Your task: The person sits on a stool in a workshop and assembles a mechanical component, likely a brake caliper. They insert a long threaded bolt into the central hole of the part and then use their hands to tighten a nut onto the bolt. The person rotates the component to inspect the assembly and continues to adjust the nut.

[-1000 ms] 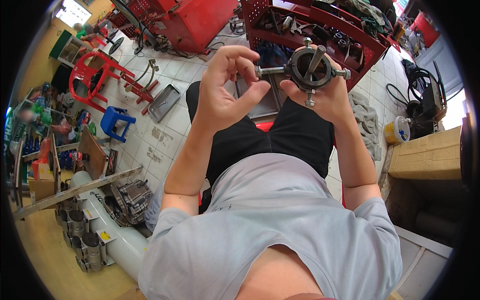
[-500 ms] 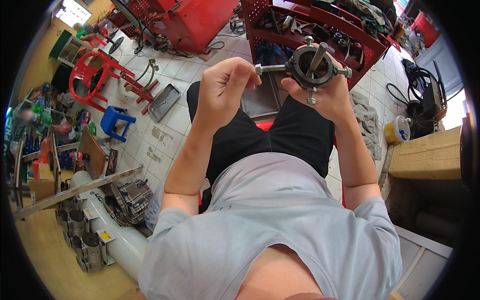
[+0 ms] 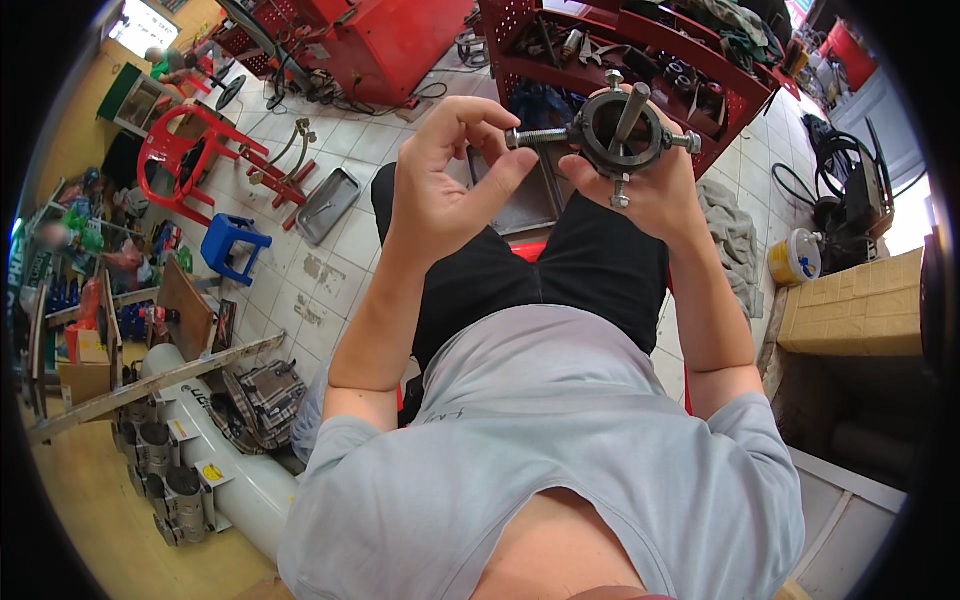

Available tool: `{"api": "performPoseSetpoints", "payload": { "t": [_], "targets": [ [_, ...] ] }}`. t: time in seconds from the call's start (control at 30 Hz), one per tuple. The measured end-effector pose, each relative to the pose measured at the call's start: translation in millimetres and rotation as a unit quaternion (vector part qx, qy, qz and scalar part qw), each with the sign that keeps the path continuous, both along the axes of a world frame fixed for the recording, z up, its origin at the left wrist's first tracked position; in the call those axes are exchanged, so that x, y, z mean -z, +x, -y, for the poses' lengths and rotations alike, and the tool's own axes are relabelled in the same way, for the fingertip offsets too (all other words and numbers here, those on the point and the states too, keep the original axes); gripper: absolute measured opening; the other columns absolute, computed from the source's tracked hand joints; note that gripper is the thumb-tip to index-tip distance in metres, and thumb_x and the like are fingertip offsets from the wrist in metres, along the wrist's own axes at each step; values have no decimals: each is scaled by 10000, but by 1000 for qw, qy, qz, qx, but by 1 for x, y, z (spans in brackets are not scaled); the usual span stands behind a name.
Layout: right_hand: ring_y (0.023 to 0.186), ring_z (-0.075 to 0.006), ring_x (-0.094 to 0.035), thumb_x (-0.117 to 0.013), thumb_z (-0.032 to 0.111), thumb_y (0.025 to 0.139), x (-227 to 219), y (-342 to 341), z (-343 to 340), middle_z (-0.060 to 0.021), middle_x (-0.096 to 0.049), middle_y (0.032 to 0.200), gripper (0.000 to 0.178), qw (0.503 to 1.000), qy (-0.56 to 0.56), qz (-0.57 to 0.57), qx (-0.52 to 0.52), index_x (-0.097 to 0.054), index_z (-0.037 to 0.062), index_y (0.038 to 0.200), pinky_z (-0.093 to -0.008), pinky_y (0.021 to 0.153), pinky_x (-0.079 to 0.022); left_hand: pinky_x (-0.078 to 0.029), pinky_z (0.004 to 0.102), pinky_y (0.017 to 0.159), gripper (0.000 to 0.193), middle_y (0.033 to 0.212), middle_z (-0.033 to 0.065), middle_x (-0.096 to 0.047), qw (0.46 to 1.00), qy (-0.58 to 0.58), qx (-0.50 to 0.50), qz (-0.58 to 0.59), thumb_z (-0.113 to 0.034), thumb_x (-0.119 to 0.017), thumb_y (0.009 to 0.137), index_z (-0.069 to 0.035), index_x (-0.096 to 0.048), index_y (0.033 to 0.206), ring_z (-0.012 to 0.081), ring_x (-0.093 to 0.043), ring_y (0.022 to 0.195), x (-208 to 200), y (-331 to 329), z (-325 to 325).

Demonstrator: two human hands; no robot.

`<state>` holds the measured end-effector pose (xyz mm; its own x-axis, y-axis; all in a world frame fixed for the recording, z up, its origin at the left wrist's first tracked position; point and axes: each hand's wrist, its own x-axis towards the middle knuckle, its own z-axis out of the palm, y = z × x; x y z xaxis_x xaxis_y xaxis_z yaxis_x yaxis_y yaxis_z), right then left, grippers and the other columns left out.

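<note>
Dark, round metal ring sat in the right hand, fingers clasped; left of the ring, the left hand curved fingers around its long silver bolt, pinch unclear. The step seemed bolt-turning, needing a firm pinch.

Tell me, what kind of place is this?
Probably a repair workshop: there's a crowded red tool rack, a metal tray on the tiled floor, and a metal ring with bolts in the right hand.
</note>
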<state>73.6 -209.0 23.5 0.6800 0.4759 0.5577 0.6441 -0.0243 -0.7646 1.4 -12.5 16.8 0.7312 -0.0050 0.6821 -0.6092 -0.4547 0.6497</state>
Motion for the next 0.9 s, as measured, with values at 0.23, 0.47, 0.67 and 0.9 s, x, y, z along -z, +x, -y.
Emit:
{"api": "performPoseSetpoints", "payload": {
  "t": [0.23, 0.47, 0.67, 0.9],
  "targets": [
    [690, -71, -511, -795, 141, 685, -1, 0, -2, 10, -576, 744, 325, 1000, 9, 14, -11, -555, 39, 879, -235, 660, -466, -405, 200, 678, 209, 801, 18, -581, 996, -70, 58, -19, -199, -600, 941, 7, -599, 969, 71, -544, 705, 5, 1, -5],
    [691, -69, -515, -797, 133, 679, -1, -1, -2, 9, -577, 741, 325, 1000, 6, 20, -9, -553, 42, 874, -233, 659, -466, -419, 210, 666, 249, 866, 28, -580, 986, -110, 95, -77, -205, -608, 913, 7, -575, 1040, 76, -536, 726, 13, 4, -13],
    [689, -69, -519, -795, 133, 678, -1, 0, 1, 7, -579, 740, 321, 1000, -5, 2, 0, -559, 41, 875, -232, 664, -467, -415, 216, 640, 319, 792, 21, -566, 999, 19, -8, 39, -298, -552, 967, 18, -588, 987, 74, -528, 694, 6, 4, -4],
    [682, -73, -516, -795, 134, 679, -2, -1, -2, 6, -582, 737, 317, 1000, 5, 12, -9, -557, 42, 868, -233, 664, -465, -385, 203, 667, 260, 841, 9, -567, 991, -94, 89, -39, -218, -628, 909, 7, -578, 1028, 53, -509, 732, 11, 3, -9]
  ]
}}
